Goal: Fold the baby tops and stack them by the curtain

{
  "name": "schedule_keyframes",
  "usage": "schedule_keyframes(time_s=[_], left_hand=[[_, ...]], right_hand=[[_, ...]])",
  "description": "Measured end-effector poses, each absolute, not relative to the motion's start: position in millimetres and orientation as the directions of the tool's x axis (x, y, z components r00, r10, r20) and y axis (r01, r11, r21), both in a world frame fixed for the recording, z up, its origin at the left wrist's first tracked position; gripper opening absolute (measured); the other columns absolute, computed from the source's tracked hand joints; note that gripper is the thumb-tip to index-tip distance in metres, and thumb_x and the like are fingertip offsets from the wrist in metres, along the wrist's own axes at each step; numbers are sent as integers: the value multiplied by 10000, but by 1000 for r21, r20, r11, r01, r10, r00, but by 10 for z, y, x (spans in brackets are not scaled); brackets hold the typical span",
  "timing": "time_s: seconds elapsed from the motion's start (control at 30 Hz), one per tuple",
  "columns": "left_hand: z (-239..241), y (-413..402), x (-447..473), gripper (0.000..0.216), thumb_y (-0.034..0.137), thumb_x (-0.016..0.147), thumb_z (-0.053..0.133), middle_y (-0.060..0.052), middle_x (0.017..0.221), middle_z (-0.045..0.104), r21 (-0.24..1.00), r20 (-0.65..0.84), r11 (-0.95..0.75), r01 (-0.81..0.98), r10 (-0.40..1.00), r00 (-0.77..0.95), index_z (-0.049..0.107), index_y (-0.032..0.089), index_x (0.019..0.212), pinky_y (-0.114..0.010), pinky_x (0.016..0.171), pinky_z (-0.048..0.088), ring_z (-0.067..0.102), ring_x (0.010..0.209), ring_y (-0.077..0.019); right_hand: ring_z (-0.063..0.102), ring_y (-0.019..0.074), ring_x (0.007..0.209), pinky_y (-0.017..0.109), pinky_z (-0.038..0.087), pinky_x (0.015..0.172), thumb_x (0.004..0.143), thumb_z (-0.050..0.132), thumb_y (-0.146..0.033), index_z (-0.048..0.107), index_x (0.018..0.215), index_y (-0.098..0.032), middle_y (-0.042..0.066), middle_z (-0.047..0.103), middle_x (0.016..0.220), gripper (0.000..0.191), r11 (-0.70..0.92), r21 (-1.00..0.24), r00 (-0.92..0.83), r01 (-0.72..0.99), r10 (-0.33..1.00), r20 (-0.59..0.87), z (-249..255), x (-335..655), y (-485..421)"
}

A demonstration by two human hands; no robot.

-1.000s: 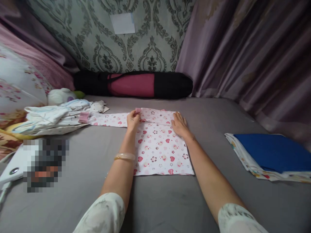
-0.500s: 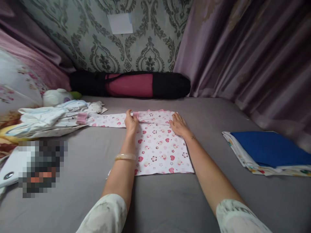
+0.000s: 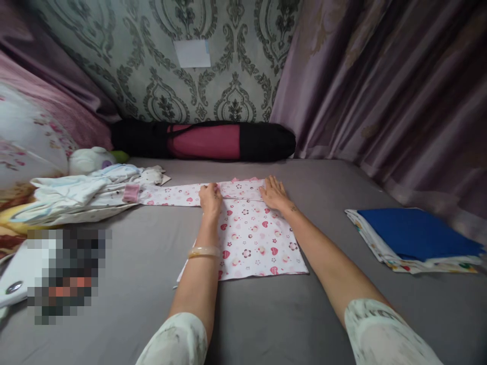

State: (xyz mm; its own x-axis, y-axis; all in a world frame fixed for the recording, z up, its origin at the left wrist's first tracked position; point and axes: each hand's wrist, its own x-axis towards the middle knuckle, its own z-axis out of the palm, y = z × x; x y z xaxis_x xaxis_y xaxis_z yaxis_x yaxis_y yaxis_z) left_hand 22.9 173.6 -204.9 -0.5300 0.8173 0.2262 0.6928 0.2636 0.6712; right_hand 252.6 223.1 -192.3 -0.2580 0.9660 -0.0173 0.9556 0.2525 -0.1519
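Note:
A small white garment point(image 3: 254, 238) printed with pink hearts and flowers lies flat on the grey bed point(image 3: 266, 324). One sleeve point(image 3: 171, 194) with a pink cuff stretches out to the left. My left hand point(image 3: 210, 197) rests on the garment's top left, fingers curled down onto the folded-in sleeve. My right hand point(image 3: 273, 193) lies flat with fingers spread on the top right of the garment. A pale bangle point(image 3: 204, 251) sits on my left wrist.
A heap of light baby clothes point(image 3: 87, 190) lies at the left. Folded cloths topped by a blue one point(image 3: 414, 235) sit at the right. A black and pink rolled bag point(image 3: 203, 141) lies along the patterned wall. Purple curtains point(image 3: 384, 91) hang at the right.
My left hand has lowered the pink-cuffed sleeve end it pinched and now presses it flat. My right hand slid slightly left along the top edge. The view tilted a little downward.

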Motion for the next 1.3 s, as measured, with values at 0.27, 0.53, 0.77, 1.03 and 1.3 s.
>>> schedule_keyframes(time_s=[0.27,0.53,0.77,1.03,1.3], left_hand=[[-2118,1754,222,283,164,827,450,-128,980,567,657,241,230,718,838,-489,709,188,940,-392,925,437,535,1025,-280],[-2046,1700,247,303,274,884,452,-193,1155,567,554,202,284,783,866,-457,694,143,1009,-453,960,419,509,1126,-331],[-1928,1745,689,441,202,934,351,-125,1435,495,353,358,-127,927,934,-8,518,148,1339,-455,1138,285,351,1385,-287],[-2059,1939,1486,572,356,995,209,-162,1524,381,361,107,-166,918,985,136,367,70,1464,-460,1179,213,270,1445,-298],[-2227,1916,1172,652,438,994,156,-164,1568,288,309,97,-110,945,992,84,314,50,1493,-441,1198,179,210,1470,-276]], right_hand=[[100,279,1482,413,76,1195,981,138,-537,212,1522,-10,187,170,1599,758,229,-157,-233,961,972,-4,-2163,2498,2280],[89,298,1481,435,98,1194,977,178,-525,183,1527,6,190,149,1602,764,198,-153,-214,968,972,-97,-2073,2474,2329],[116,288,1479,448,103,1188,988,175,-476,234,1516,-13,190,189,1593,705,189,-127,-191,974,981,-8,-2136,2436,2287],[106,267,1483,411,136,1185,938,292,-214,187,1533,-24,151,162,1609,633,242,0,-242,970,970,-38,-2086,2485,2197],[164,288,1467,444,139,1181,987,203,-405,252,1510,-5,169,239,1583,660,201,-100,-197,975,979,41,-2128,2428,2224]])
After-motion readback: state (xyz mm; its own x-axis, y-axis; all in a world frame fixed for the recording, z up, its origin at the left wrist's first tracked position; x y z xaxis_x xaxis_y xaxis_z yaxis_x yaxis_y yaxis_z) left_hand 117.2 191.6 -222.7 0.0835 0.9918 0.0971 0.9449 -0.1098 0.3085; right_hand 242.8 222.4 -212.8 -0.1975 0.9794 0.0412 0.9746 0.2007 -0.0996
